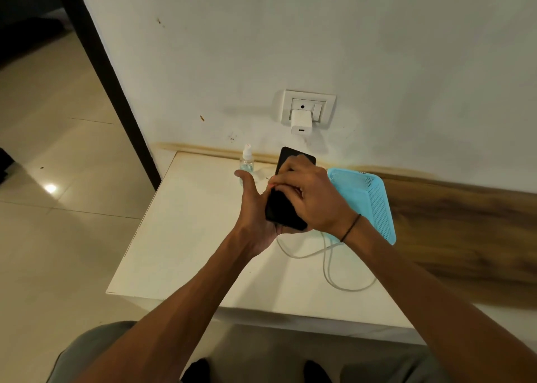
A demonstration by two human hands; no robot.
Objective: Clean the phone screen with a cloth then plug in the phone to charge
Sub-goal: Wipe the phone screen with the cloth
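Observation:
I hold a black phone above the white table, tilted with its top toward the wall. My left hand supports it from below and the left, thumb spread out. My right hand lies across the screen with its fingers curled, pressing what looks like a dark cloth against the glass; the cloth is hard to tell apart from the phone. A white charging cable loops on the table below my hands. A white charger adapter sits in the wall socket with no cable in it.
A small clear spray bottle stands at the table's back edge, just beyond my left thumb. A light blue perforated basket rests on the right, partly under my right wrist. A wooden panel runs along the right; tiled floor lies to the left.

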